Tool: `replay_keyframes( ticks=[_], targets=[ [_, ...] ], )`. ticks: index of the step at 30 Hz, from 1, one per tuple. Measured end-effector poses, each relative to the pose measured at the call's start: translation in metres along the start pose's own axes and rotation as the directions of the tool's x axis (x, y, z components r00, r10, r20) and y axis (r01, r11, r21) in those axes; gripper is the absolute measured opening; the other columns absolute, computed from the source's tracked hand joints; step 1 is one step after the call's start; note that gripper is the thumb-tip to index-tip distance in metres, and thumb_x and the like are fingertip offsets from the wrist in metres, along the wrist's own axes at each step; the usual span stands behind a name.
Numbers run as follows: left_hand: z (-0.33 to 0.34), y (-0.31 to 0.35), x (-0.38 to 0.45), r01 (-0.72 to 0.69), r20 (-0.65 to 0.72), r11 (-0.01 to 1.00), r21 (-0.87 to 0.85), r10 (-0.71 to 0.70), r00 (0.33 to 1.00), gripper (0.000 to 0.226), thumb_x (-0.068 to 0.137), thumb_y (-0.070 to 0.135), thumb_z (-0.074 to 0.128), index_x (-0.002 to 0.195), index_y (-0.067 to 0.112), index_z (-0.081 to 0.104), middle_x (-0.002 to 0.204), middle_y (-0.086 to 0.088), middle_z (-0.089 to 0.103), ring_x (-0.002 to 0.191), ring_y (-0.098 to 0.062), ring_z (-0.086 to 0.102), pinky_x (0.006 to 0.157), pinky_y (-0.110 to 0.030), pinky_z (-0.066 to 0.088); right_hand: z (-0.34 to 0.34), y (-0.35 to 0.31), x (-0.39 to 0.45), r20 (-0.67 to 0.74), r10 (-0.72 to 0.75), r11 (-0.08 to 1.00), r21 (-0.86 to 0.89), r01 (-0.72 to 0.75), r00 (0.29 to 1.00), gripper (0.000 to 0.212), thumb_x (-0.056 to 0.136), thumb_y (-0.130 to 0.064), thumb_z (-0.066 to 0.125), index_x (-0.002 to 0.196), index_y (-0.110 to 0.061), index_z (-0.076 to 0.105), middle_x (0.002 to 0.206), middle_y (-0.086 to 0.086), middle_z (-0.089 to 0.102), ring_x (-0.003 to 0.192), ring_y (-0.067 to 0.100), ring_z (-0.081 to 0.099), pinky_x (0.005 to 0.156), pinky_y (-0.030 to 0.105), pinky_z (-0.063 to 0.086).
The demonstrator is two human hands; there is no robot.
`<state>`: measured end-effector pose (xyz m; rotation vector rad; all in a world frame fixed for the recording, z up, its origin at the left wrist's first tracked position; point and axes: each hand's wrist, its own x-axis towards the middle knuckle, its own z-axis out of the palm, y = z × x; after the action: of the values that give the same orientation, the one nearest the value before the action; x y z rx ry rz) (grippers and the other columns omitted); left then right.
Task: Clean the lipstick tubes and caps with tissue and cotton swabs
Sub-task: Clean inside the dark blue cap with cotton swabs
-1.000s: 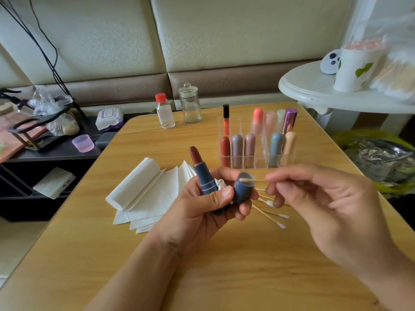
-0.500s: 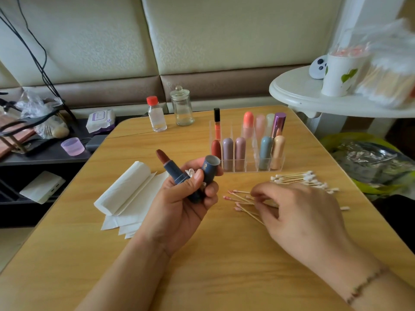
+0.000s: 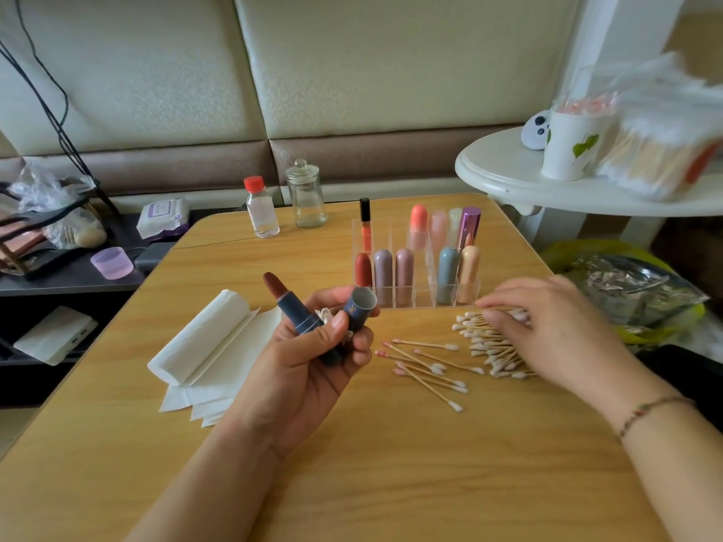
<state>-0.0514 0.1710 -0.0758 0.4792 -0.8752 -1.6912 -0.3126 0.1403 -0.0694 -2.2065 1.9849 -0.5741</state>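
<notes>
Wood-grain desk (image 3: 391,483) is filling the lower frame, with a padded bench back running behind it. At centre frame, the left hand (image 3: 313,361) is gripping an open lipstick tube (image 3: 297,314) and its blue cap (image 3: 359,309), fingers curled round both; a bit of crumpled tissue is showing between them. At right of centre, the right hand (image 3: 547,330) is resting on the clean cotton swab pile (image 3: 489,346), fingers loosely extended. Used swabs (image 3: 426,367) are lying just left of it. Folded tissue (image 3: 207,346) is lying at left. A clear organiser (image 3: 414,275) is holding capped lipsticks behind the hands
</notes>
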Motion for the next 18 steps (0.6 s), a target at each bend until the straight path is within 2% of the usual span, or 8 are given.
replay_keyframes(
  ticks=[2,4,8,10,16,18],
  targets=[
    [-0.001,0.0,0.0,0.004,0.0,1.0,-0.003,-0.004,1.0,0.036,0.061,0.013,0.089,0.093,0.01,0.072,0.093,-0.013,0.066,0.065,-0.016,0.057,0.06,-0.024,0.051,0.005,0.0,0.005,-0.011,-0.013,0.999,-0.04,0.012,1.0,0.022,0.095,-0.048,0.056,0.113,-0.046,0.068,0.115,-0.029,0.062,0.112,0.013,0.045,0.083,0.033,0.043],
    [-0.001,0.0,0.0,0.012,0.001,1.0,-0.006,-0.012,1.0,0.037,0.061,0.012,0.089,0.094,0.009,0.071,0.093,-0.013,0.065,0.065,-0.017,0.057,0.06,-0.025,0.051,0.01,-0.001,0.008,-0.01,-0.008,0.997,-0.082,0.007,1.0,0.019,0.095,-0.048,0.058,0.109,-0.045,0.07,0.114,-0.026,0.064,0.112,0.015,0.047,0.086,0.035,0.045],
    [0.0,0.0,0.0,0.015,0.012,1.0,0.001,-0.015,1.0,0.037,0.062,0.012,0.089,0.095,0.008,0.072,0.093,-0.013,0.065,0.066,-0.017,0.057,0.06,-0.026,0.051,0.009,-0.005,0.01,-0.038,0.013,1.0,0.014,-0.012,0.999,0.001,0.09,-0.044,0.067,0.091,-0.045,0.069,0.106,-0.021,0.065,0.113,0.018,0.05,0.093,0.04,0.045],
    [-0.001,-0.001,0.0,0.015,0.014,1.0,-0.001,-0.015,1.0,0.037,0.062,0.012,0.089,0.095,0.008,0.071,0.094,-0.013,0.065,0.066,-0.018,0.057,0.06,-0.025,0.051,0.01,-0.006,0.009,-0.055,0.007,1.0,0.002,-0.007,0.998,0.001,0.091,-0.043,0.068,0.09,-0.042,0.069,0.103,-0.022,0.065,0.111,0.017,0.05,0.093,0.04,0.043],
    [0.0,0.0,0.0,0.02,0.018,1.0,-0.005,-0.02,1.0,0.036,0.063,0.011,0.088,0.095,0.008,0.071,0.095,-0.014,0.065,0.066,-0.018,0.058,0.06,-0.025,0.051,0.014,-0.006,0.009,-0.135,-0.093,0.996,-0.005,0.093,0.986,0.01,0.098,-0.028,0.056,0.09,-0.033,0.059,0.087,-0.019,0.058,0.098,0.016,0.052,0.086,0.038,0.039],
    [0.0,0.0,0.0,0.02,0.016,1.0,-0.013,-0.02,1.0,0.036,0.062,0.01,0.088,0.094,0.008,0.071,0.094,-0.014,0.065,0.066,-0.018,0.058,0.06,-0.026,0.051,0.014,-0.006,0.008,-0.221,-0.131,0.99,0.019,0.139,0.966,0.008,0.099,-0.024,0.052,0.093,-0.026,0.057,0.082,-0.015,0.055,0.086,0.018,0.054,0.079,0.039,0.043]
  ],
)
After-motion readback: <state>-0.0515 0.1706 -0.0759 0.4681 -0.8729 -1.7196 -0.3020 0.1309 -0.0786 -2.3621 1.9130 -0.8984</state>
